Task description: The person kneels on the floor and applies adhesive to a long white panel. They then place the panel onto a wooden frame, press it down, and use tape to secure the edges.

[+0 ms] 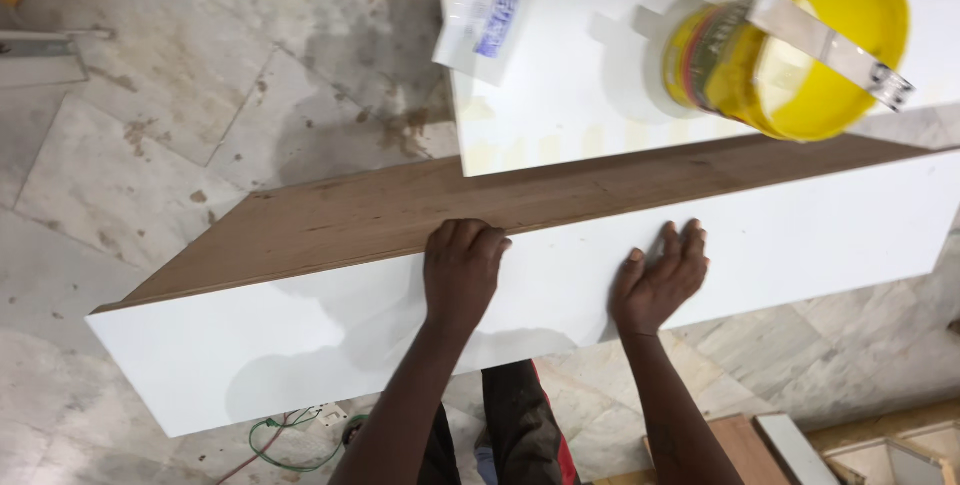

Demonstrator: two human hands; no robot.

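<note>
Far left, the marble floor shows grey stains, and green wire lies low down beside your legs. Across the middle runs a long white laminate sheet, lying over a brown wooden board whose bare strip shows along the far edge. Your left hand rests on the sheet with its fingers curled over the sheet's far edge where white meets brown, gripping that edge. Just to its right, your right hand lies flat, palm down, fingers together and spread on the white surface, pressing rather than clasping anything. The two hands are near each other but apart. Beyond them a second white panel lies on the board, with a small white packet hanging over its left corner. On that panel, further right, stands an open yellow tin with a metal strip laid across its mouth.
</note>
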